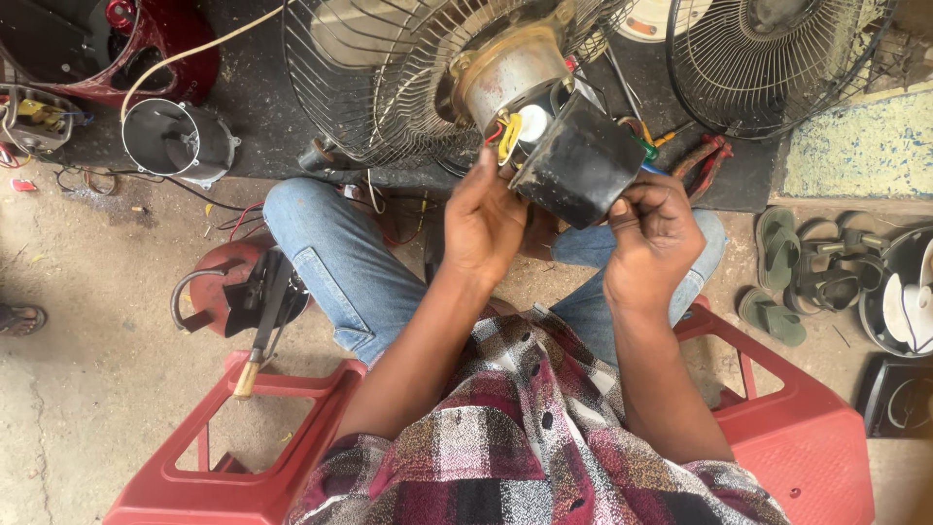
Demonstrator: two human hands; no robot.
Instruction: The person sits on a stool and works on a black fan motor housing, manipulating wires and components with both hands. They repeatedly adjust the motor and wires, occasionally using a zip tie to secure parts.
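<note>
Fan motor point(510, 73), grey metal cylinder with a brass-coloured rim, is held up over the person's knees, still joined to the wire guard point(389, 87) behind it. A black boxy rear cover point(581, 165), dull and scuffed, sits tilted at the motor's back end, with yellow and red wires point(505, 136) and a white round part showing in the gap.

Left hand point(483, 224): raised, fingers up and curled, gripping the motor body and wiring side from below. Forearm bare, angled up from the lap.

Right hand point(653, 233): fingers closed on the lower right corner of the black cover, thumb on its face. Wrist bent inward.

Person sits on a red plastic stool point(777, 428), blue jeans, checked red-and-white shirt. A second red stool point(233, 428) lies to the left on the concrete floor, a wooden-handled tool point(255, 350) resting across it and a red fan base point(228, 282).

Further out: another round wire guard point(768, 58) top right, green sandals point(782, 277) at the right, a grey metal housing point(175, 141) and a dark red shell point(146, 49) top left, pliers with red grips point(702, 160) on the black mat.
</note>
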